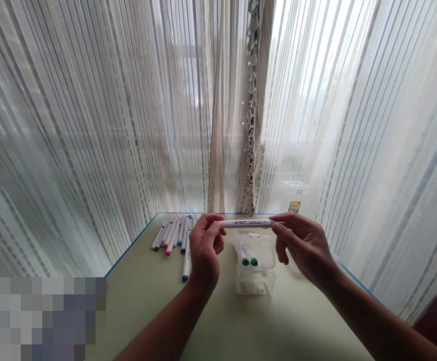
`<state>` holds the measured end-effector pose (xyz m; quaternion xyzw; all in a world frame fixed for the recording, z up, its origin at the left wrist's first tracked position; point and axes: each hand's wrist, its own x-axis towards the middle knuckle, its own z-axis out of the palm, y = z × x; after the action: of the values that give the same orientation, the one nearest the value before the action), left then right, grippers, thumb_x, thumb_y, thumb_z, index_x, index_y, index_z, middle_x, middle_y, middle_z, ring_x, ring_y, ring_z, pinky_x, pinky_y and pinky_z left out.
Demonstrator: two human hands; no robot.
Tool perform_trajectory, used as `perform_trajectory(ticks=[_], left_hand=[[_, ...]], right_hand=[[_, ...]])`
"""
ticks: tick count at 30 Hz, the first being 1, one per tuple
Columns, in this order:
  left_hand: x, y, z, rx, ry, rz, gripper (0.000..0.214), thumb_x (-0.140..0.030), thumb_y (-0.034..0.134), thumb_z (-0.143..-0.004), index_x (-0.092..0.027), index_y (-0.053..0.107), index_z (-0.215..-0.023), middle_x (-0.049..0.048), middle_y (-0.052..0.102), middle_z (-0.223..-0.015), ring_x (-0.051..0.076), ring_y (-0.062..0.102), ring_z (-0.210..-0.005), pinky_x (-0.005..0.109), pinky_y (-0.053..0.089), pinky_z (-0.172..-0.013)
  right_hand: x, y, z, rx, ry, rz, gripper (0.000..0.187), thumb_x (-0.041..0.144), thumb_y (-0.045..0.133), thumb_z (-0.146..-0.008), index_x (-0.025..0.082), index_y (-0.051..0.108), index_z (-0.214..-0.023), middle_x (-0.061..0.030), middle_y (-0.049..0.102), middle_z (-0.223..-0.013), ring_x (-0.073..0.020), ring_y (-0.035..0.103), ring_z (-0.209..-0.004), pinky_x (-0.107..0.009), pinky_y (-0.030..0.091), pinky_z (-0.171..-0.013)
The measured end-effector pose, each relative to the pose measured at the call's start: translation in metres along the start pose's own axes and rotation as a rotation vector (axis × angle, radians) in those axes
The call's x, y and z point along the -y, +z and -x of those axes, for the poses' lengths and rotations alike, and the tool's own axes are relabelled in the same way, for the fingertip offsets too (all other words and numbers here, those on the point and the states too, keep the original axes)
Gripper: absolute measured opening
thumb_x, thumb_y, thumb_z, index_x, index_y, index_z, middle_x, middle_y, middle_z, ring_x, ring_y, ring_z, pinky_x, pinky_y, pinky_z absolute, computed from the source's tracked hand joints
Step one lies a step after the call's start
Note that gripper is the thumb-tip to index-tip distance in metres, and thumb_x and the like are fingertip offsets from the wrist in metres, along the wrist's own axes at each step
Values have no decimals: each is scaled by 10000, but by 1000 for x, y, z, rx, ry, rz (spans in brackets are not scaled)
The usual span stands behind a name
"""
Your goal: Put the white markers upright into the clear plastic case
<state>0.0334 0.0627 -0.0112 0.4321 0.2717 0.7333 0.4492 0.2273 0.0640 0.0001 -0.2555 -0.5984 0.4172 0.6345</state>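
Note:
A white marker (246, 224) with dark print along its barrel lies level between my two hands, above the table. My left hand (206, 245) pinches its left end between thumb and fingers, which hide that tip. At the other end, the thumb and fingertips of my right hand (301, 238) are closed on the marker. Below it stands a clear plastic case (256, 286), open, with two green-ended markers (249, 261) inside. Left of my left hand lies a pile of white markers (173, 233) with coloured ends. One blue-ended marker (186, 268) sticks out toward me.
The pale green table (143, 311) has a blue edge. Behind my right hand is another clear container (295, 193) with a yellow label. Striped sheer curtains (181, 100) with a hanging bead string (253, 90) close off the far side. The lower left corner is pixelated.

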Motion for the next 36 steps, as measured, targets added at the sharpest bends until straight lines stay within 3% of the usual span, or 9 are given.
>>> perform_trajectory(ticks=[12, 18, 25, 36], left_hand=[[2, 2, -2, -26, 38, -7, 168, -303, 624, -859, -157, 646, -939, -33, 559, -620, 48, 345, -427, 187, 272, -419], [-1, 4, 1, -27, 61, -3, 183, -280, 580, -850, -147, 655, -952, -8, 592, -645, 63, 362, -443, 202, 260, -418], [0, 4, 2, -7, 78, 14, 179, -275, 584, -857, -149, 649, -966, 9, 624, -709, 61, 356, -453, 204, 245, -421], [0, 3, 5, 27, 69, -23, 207, -301, 612, -876, -144, 647, -1005, 15, 637, -729, 53, 348, -450, 201, 238, -424]], right_hand=[[9, 5, 0, -13, -51, 46, 141, 276, 785, -856, 157, 750, -922, 35, 637, -475, -119, 584, -303, -171, 445, -287], [4, 0, -2, -39, 18, -68, 157, 280, 813, -826, 164, 759, -917, -6, 706, -585, -113, 581, -321, -177, 434, -288], [10, 5, -5, -66, 91, -169, 197, 287, 882, -719, 159, 769, -817, 15, 630, -491, -92, 528, -300, -154, 397, -283], [8, 3, -8, -121, 118, -175, 212, 318, 897, -688, 165, 778, -772, -40, 732, -699, -68, 509, -320, -166, 378, -278]])
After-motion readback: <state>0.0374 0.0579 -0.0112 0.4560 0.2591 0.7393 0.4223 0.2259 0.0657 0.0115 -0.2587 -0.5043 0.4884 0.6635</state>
